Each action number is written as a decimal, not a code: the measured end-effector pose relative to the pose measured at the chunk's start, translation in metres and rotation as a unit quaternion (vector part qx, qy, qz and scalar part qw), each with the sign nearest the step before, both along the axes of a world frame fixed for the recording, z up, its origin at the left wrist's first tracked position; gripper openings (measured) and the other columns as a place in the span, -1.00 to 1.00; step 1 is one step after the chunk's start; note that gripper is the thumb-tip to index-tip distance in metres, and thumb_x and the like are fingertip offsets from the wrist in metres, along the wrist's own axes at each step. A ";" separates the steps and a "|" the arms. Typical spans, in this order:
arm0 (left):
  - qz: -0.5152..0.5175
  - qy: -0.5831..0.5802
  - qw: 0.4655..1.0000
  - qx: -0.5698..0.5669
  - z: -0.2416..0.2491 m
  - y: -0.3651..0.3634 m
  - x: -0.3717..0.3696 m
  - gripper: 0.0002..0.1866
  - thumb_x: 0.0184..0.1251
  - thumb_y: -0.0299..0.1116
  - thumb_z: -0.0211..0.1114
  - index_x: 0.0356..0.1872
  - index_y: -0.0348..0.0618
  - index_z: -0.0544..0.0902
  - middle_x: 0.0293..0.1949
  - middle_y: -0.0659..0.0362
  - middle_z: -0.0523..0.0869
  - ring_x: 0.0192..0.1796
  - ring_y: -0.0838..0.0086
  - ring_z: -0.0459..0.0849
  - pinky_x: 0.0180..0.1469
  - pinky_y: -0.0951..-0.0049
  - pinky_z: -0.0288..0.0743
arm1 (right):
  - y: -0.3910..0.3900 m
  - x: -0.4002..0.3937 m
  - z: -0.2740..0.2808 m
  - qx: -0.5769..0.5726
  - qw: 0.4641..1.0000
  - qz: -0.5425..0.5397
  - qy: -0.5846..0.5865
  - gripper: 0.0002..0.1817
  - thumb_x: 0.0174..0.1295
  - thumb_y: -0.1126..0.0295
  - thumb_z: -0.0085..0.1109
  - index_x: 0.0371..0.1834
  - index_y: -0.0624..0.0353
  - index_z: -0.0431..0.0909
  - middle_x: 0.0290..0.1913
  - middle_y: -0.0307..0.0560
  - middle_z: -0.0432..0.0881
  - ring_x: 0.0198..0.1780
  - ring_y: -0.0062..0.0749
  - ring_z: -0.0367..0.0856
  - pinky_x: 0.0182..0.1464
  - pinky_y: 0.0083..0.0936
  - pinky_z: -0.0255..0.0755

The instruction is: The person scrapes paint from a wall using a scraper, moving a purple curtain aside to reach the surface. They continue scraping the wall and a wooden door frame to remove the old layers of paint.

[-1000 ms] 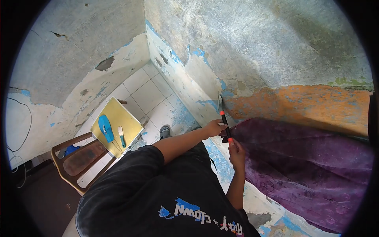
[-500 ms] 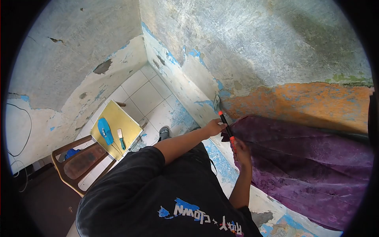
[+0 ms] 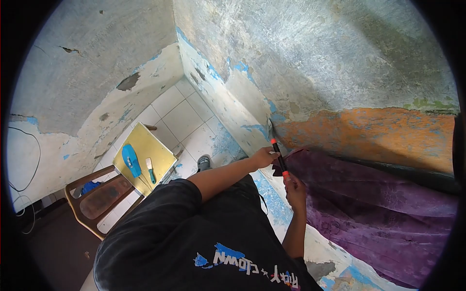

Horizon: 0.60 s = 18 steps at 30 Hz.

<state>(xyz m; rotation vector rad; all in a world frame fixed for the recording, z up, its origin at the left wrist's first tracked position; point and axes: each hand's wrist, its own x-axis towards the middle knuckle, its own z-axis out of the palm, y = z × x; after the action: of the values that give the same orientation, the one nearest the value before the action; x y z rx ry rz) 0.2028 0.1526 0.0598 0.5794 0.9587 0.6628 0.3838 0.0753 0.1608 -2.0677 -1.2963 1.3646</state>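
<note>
Both hands are on a scraper (image 3: 281, 160) with a long black and orange handle. Its metal blade meets the wall (image 3: 310, 131) where peeling blue and orange paint borders the pale plaster. My left hand (image 3: 265, 158) is closed round the upper handle, just below the orange collar. Lower down, my right hand (image 3: 295, 192) wraps the orange end of the handle. A purple cloth (image 3: 378, 213) lies right beside the right hand and partly behind the handle. The blade looks narrow from here, and its edge against the wall is hard to make out.
To the left stands a chair (image 3: 92, 182) with a yellow seat (image 3: 162, 154). A blue tool (image 3: 131, 160) and a small green-handled scraper (image 3: 150, 170) lie on it. A shod foot (image 3: 204, 162) rests on white tiles (image 3: 183, 119) strewn with blue paint flakes.
The scraper's blade has turned to look narrower, and its handle is slightly lower. My right hand has shifted slightly down and left. The cloth's upper edge has sagged, widening the dark gap beneath the wall.
</note>
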 end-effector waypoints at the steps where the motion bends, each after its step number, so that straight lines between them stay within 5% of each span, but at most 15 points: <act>1: -0.005 0.013 1.000 0.009 0.006 0.000 -0.003 -0.61 0.47 -0.23 0.24 0.15 -0.31 0.56 -0.03 -0.03 0.73 -0.05 0.29 0.77 0.09 0.37 0.58 | 0.002 -0.001 0.001 -0.003 1.000 0.004 -0.001 -0.64 0.41 0.25 0.14 0.18 0.15 0.60 -0.56 -0.44 0.35 -0.60 -0.79 0.22 -0.62 -0.69 0.07; 5: 0.012 -0.029 1.000 0.003 -0.028 0.001 0.015 -0.59 0.49 -0.19 0.23 0.15 -0.31 0.57 -0.06 -0.01 0.73 -0.03 0.29 0.76 0.08 0.37 0.58 | -0.001 0.008 -0.007 0.016 0.999 0.007 -0.038 -0.65 0.41 0.24 0.14 0.17 0.15 0.61 -0.56 -0.44 0.38 -0.61 -0.79 0.25 -0.62 -0.68 0.10; 7: -0.019 0.029 0.999 0.016 -0.025 0.003 0.013 -0.60 0.49 -0.18 0.22 0.14 -0.31 0.57 -0.08 0.01 0.74 -0.02 0.30 0.76 0.08 0.37 0.58 | -0.001 0.010 -0.002 0.007 1.000 -0.014 -0.006 -0.65 0.40 0.24 0.14 0.16 0.15 0.61 -0.56 -0.43 0.40 -0.62 -0.78 0.26 -0.62 -0.67 0.12; 13: 0.044 -0.052 0.998 -0.007 -0.012 -0.001 0.011 -0.62 0.49 -0.17 0.23 0.08 -0.29 0.59 -0.10 0.05 0.72 -0.06 0.33 0.76 0.07 0.36 0.59 | -0.002 -0.002 -0.007 0.091 0.993 0.029 -0.075 -0.66 0.40 0.23 0.16 0.12 0.18 0.63 -0.60 -0.42 0.41 -0.63 -0.76 0.27 -0.61 -0.66 0.14; 16: 0.024 0.003 0.999 0.021 -0.016 -0.002 0.021 -0.63 0.51 -0.13 0.18 0.02 -0.28 0.60 -0.13 0.07 0.72 -0.09 0.34 0.76 -0.02 0.35 0.60 | 0.007 -0.007 0.035 -0.025 0.998 -0.014 -0.051 -0.57 0.38 0.12 0.18 0.08 0.27 0.64 -0.40 -0.08 0.65 -0.38 -0.51 0.53 -0.28 -0.49 0.41; 18: 0.086 0.026 0.995 -0.037 0.006 0.002 0.009 -0.61 0.50 -0.08 0.15 -0.02 -0.26 0.60 -0.16 0.09 0.71 -0.14 0.37 0.74 -0.10 0.37 0.59 | 0.020 -0.028 0.018 0.048 0.996 0.026 -0.065 -0.57 0.37 0.13 0.19 0.08 0.27 0.63 -0.37 -0.07 0.68 -0.36 -0.50 0.55 -0.25 -0.50 0.42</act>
<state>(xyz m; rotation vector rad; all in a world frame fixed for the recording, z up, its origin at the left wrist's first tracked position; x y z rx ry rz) 0.2120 0.1547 0.0661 0.4531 1.0858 0.7659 0.3557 0.0957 0.1789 -2.1009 -1.4502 1.1808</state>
